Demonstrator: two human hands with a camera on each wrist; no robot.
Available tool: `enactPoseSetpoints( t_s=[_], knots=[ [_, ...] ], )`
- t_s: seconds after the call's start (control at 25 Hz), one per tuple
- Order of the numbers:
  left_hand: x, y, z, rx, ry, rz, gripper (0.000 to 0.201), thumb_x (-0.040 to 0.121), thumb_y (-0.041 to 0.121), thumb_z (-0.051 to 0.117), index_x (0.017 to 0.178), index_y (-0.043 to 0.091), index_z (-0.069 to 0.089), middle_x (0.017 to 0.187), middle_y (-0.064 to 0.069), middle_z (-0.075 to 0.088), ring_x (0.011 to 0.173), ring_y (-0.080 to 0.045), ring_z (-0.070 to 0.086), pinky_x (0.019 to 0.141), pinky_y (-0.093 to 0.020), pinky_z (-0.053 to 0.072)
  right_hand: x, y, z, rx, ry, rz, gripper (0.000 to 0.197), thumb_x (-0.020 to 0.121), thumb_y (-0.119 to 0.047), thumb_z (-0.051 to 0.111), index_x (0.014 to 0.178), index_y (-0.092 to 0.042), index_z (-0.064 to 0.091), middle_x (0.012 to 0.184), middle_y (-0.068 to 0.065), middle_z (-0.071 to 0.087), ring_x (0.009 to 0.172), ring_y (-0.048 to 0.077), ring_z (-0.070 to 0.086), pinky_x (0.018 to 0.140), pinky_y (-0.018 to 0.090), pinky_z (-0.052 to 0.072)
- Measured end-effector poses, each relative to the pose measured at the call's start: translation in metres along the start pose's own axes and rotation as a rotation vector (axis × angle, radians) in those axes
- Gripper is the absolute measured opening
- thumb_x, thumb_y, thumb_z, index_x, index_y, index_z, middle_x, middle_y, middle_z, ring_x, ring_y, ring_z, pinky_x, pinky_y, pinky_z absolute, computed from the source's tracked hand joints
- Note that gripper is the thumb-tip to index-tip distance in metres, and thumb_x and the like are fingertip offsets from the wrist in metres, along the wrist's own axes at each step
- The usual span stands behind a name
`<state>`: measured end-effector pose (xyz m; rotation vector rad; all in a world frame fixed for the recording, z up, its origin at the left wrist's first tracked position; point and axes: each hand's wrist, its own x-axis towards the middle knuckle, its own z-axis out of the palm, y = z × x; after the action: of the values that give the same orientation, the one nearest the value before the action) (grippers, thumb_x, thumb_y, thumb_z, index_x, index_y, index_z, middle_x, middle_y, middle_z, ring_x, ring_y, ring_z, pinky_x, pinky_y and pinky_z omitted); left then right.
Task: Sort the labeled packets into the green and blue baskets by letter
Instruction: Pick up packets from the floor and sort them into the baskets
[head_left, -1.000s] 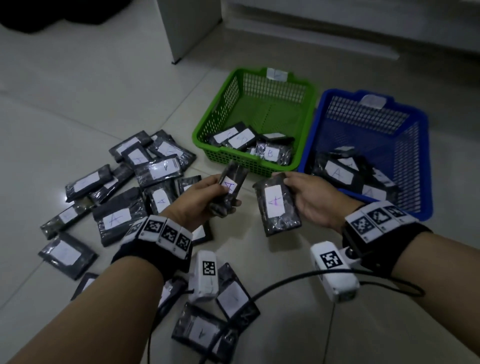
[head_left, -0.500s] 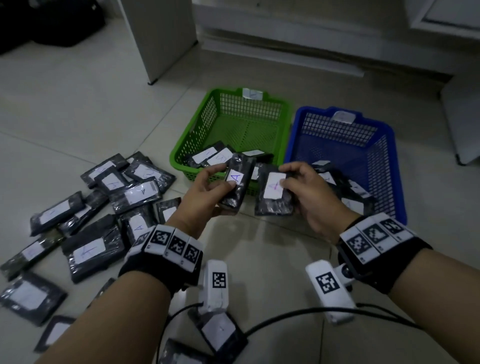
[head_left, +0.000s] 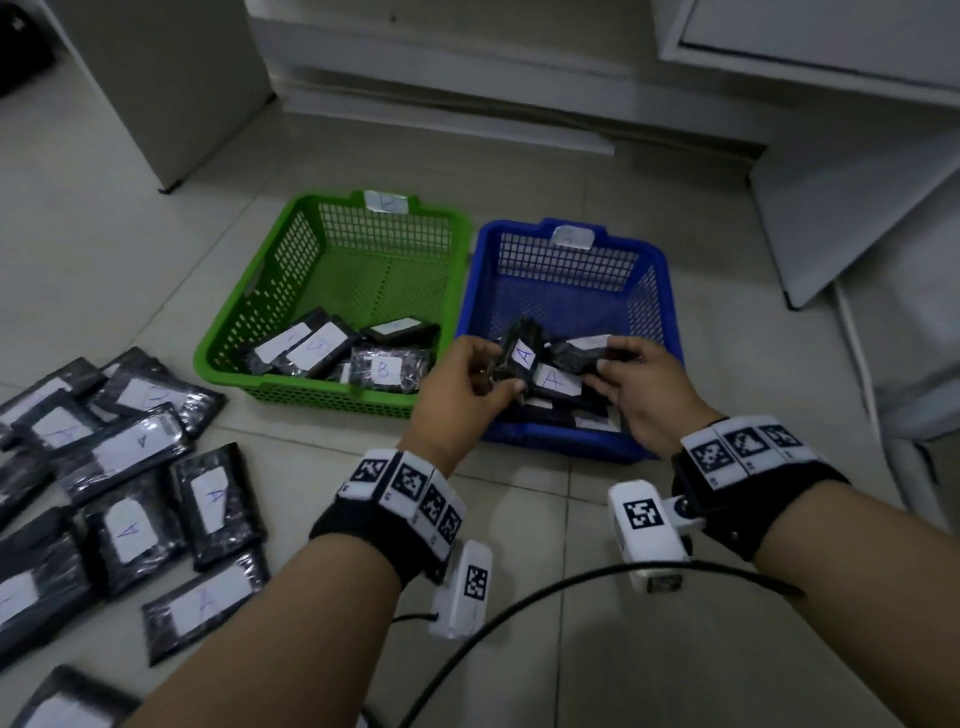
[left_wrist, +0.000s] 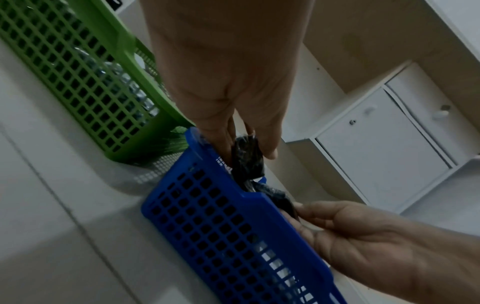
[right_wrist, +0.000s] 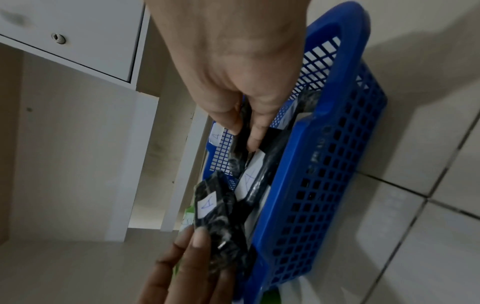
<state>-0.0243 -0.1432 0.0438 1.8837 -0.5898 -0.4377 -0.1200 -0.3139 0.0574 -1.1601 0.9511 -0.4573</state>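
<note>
Side by side on the tiled floor stand the green basket (head_left: 249, 312) and the blue basket (head_left: 670, 312). My left hand (head_left: 483, 374) grips a dark packet labeled A (head_left: 519, 353) just above the blue basket's near left corner. The left wrist view shows that packet (left_wrist: 248, 164) between thumb and fingers, over the blue rim (left_wrist: 221, 226). My right hand (head_left: 613, 369) pinches another dark packet (head_left: 576, 351) low over the packets lying in the blue basket. One of those lying there shows an A label (head_left: 553, 382). In the right wrist view the fingers (right_wrist: 255, 137) hold their packet (right_wrist: 237, 160) edge-on.
Packets marked B (head_left: 384, 369) lie in the green basket. Several more labeled packets (head_left: 130, 452) are spread on the floor at the left. White cabinets (head_left: 857, 208) stand behind and to the right of the baskets. A black cable (head_left: 519, 597) runs below my wrists.
Both hands moved forward and to the right, from in front of the green basket to over the blue basket, each still holding its packet.
</note>
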Motion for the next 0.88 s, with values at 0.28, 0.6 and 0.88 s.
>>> enactPoseSetpoints(
  t_s=[0.28,0.6,0.88],
  knots=[
    [0.025,-0.001,0.011,0.423,0.104,0.119,0.034,0.089,0.031,0.06,0.121,0.018,0.062,0.123,-0.006,0.052,0.114,-0.027,0.044,0.1,-0.036,0.038,-0.013,0.005,-0.002,-0.372,0.018,-0.115,0.04,0.09,0.008,0.045,0.122,-0.01,0.061,0.109,0.005,0.063,0.088,0.015,0.062,0.064,0.013,0.053],
    [-0.056,-0.043,-0.087,0.237,0.088,0.221,0.023,0.081,0.003,0.059,0.086,0.024,0.068,0.091,0.005,0.065,0.078,-0.002,0.057,0.068,-0.015,0.044,-0.088,0.052,0.046,-0.564,-0.183,-0.433,0.028,0.083,0.003,0.055,0.092,-0.02,0.068,0.09,-0.007,0.066,0.076,0.004,0.06,0.076,0.023,0.053],
    [-0.174,-0.099,-0.188,0.452,-0.224,-0.15,0.016,0.065,0.048,0.069,0.075,0.036,0.068,0.073,0.009,0.068,0.066,-0.004,0.062,0.065,-0.024,0.052,-0.179,0.138,0.107,-0.984,-0.835,-0.228,0.031,0.083,-0.009,0.063,0.112,-0.018,0.068,0.1,-0.004,0.06,0.086,0.004,0.054,0.081,0.014,0.04]
  ],
)
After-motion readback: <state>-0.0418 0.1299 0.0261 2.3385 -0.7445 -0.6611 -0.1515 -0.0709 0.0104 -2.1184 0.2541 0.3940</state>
